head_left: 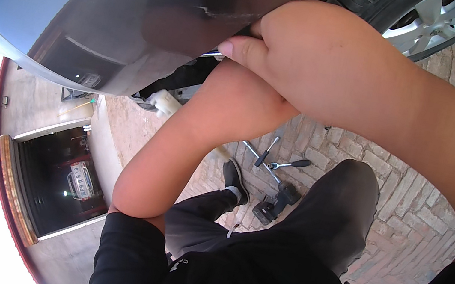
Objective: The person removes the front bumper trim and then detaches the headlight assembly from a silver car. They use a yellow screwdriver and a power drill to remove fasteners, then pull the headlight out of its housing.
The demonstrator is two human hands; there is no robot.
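Note:
My right arm reaches in from the right, with my right hand at the lower edge of a dark, glossy car bumper. Its thumb presses near that edge and the other fingers curl behind it, mostly out of sight, so the hand looks closed on the edge. A pale scuff marks the bumper just above. Rising from the lower left, my left forearm passes beneath the right one. The left hand itself is hidden behind the right arm and under the bumper.
A tyre and silver wheel stand at upper right. A cordless impact wrench, a ratchet and a long extension bar lie on brick paving. Beside my left forearm is a pale object. A garage doorway holds another car.

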